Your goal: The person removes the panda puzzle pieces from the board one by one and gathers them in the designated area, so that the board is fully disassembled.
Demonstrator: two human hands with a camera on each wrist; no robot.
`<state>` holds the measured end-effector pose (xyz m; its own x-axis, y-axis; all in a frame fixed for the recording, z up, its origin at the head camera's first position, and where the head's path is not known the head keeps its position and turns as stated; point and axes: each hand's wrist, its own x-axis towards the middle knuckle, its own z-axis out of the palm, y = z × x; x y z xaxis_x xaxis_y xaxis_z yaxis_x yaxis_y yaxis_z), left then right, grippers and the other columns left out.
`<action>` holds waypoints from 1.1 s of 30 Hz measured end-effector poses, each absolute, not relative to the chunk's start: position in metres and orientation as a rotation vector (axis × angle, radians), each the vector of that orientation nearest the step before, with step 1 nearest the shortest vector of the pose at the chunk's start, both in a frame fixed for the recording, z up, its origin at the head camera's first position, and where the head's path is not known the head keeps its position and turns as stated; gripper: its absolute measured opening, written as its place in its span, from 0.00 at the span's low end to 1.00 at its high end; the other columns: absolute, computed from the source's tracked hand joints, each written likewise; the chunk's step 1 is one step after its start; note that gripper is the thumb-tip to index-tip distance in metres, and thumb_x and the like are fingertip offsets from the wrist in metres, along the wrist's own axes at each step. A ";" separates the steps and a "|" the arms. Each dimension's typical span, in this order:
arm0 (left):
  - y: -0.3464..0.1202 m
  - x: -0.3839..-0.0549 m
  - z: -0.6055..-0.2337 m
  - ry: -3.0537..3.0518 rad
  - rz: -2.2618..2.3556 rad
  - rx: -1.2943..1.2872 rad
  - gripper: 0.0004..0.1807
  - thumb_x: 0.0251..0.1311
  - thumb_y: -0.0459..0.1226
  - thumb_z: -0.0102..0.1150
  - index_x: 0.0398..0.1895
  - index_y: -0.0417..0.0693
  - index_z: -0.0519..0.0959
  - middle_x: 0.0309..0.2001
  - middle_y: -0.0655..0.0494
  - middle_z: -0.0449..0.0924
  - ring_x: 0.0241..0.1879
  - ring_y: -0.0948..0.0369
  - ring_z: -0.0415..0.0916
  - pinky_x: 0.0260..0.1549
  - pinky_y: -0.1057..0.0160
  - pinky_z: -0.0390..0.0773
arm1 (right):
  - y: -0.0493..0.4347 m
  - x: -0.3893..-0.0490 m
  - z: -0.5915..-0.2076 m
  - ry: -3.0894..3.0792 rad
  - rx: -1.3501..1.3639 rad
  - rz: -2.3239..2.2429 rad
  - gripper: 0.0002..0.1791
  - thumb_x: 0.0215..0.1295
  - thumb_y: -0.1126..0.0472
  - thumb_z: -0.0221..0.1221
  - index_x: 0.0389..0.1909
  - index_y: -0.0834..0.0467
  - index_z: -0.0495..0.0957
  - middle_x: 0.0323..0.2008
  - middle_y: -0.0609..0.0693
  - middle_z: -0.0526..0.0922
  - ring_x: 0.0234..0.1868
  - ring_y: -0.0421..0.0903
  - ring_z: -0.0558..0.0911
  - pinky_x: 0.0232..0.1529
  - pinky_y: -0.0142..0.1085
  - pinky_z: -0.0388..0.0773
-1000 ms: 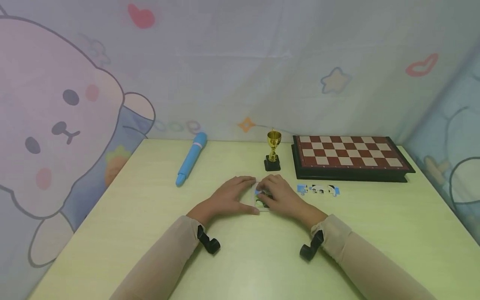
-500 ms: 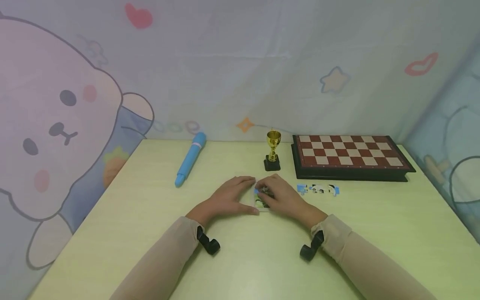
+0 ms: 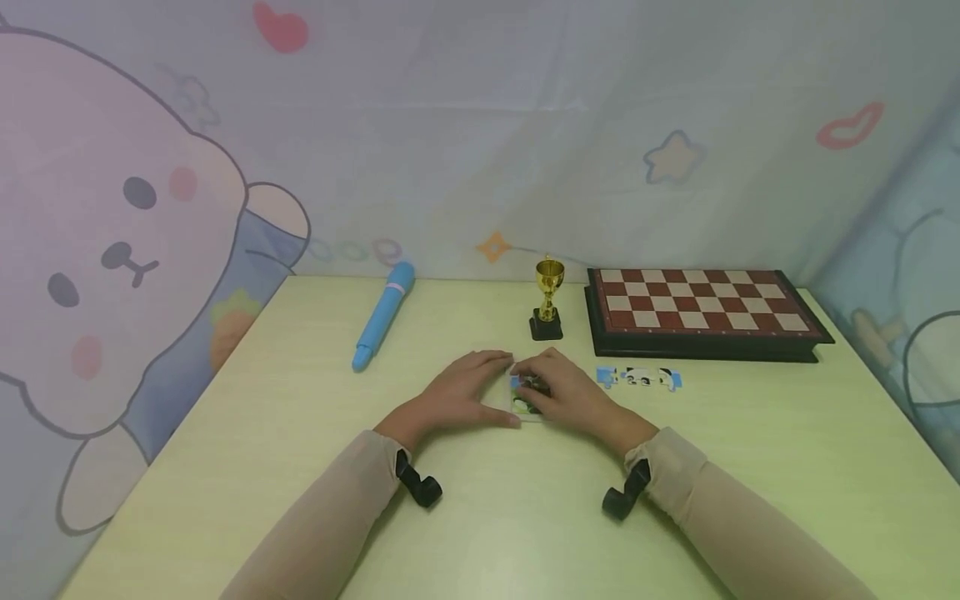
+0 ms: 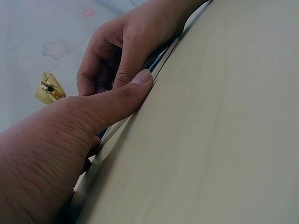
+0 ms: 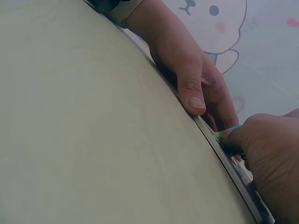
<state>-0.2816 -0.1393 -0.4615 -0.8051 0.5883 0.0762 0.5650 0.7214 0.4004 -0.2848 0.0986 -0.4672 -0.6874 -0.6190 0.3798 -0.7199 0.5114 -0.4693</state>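
Note:
A small picture puzzle in a pale tray (image 3: 525, 418) lies flat on the table between the two hands. My left hand (image 3: 459, 393) grips the tray from the left, its thumb at the near edge and its fingers at the far edge. Over the puzzle, my right hand (image 3: 576, 398) has curled fingers and covers the tray's right part. A green and blue puzzle piece (image 5: 229, 132) shows at the right fingertips in the right wrist view, tilted above the tray; most of it is hidden. Loose puzzle pieces (image 3: 639, 377) lie in a row right of the hand.
Behind the hands stands a gold trophy (image 3: 547, 296) on a black base. A chessboard box (image 3: 705, 308) sits at the back right, behind the loose pieces. A blue pen-shaped stick (image 3: 382, 317) lies at the back left. A printed curtain (image 3: 450, 125) hangs behind the table.
The right fingers shift slightly over the puzzle. My left hand keeps its hold on the tray, and the loose pieces stay where they were.

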 end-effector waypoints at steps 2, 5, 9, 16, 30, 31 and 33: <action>-0.140 -0.282 -0.462 2.866 0.625 0.959 0.58 0.49 0.77 0.55 0.79 0.56 0.60 0.77 0.62 0.57 0.75 0.59 0.53 0.72 0.52 0.56 | 0.099 -0.285 -0.466 -2.593 1.161 0.914 0.15 0.71 0.55 0.63 0.55 0.53 0.81 0.48 0.44 0.83 0.46 0.41 0.73 0.48 0.40 0.77; -0.141 -0.283 -0.463 2.870 0.620 0.958 0.58 0.48 0.77 0.55 0.79 0.56 0.59 0.77 0.62 0.57 0.75 0.59 0.53 0.72 0.52 0.56 | 0.098 -0.284 -0.465 -2.602 1.159 0.915 0.15 0.71 0.54 0.63 0.55 0.53 0.81 0.48 0.43 0.83 0.46 0.40 0.73 0.48 0.39 0.77; -0.142 -0.284 -0.464 2.874 0.621 0.953 0.59 0.48 0.78 0.55 0.79 0.57 0.59 0.77 0.62 0.57 0.75 0.59 0.53 0.72 0.52 0.57 | 0.097 -0.284 -0.464 -2.591 1.155 0.911 0.14 0.70 0.54 0.64 0.54 0.52 0.82 0.45 0.43 0.83 0.45 0.40 0.74 0.46 0.39 0.78; -0.143 -0.281 -0.463 2.866 0.614 0.942 0.59 0.47 0.78 0.55 0.79 0.56 0.60 0.77 0.63 0.57 0.75 0.59 0.53 0.72 0.52 0.57 | 0.097 -0.283 -0.464 -2.549 1.147 0.868 0.08 0.68 0.54 0.65 0.45 0.51 0.84 0.40 0.43 0.81 0.43 0.40 0.77 0.43 0.39 0.79; -0.139 -0.282 -0.463 2.871 0.620 0.962 0.59 0.47 0.79 0.53 0.78 0.56 0.60 0.76 0.64 0.57 0.75 0.60 0.54 0.72 0.53 0.58 | 0.103 -0.283 -0.463 -2.426 1.179 0.917 0.06 0.68 0.56 0.65 0.43 0.50 0.85 0.39 0.41 0.84 0.42 0.41 0.78 0.41 0.40 0.77; -0.139 -0.282 -0.463 2.873 0.614 0.964 0.59 0.47 0.79 0.53 0.78 0.56 0.60 0.76 0.64 0.57 0.75 0.60 0.54 0.72 0.54 0.58 | 0.104 -0.283 -0.463 -2.423 1.173 0.928 0.06 0.68 0.57 0.66 0.43 0.50 0.85 0.39 0.42 0.84 0.42 0.41 0.78 0.41 0.41 0.78; -0.140 -0.282 -0.462 2.873 0.608 0.968 0.59 0.48 0.78 0.54 0.78 0.56 0.60 0.76 0.63 0.58 0.75 0.59 0.54 0.72 0.54 0.58 | 0.105 -0.283 -0.463 -2.420 1.160 0.951 0.06 0.68 0.57 0.65 0.44 0.50 0.85 0.39 0.43 0.83 0.42 0.41 0.78 0.42 0.41 0.78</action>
<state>-0.2822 -0.1396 -0.4621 -0.8029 0.5911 0.0770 0.5716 0.7268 0.3808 -0.2830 0.1050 -0.4632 -0.6318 -0.5809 0.5132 -0.7749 0.4565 -0.4372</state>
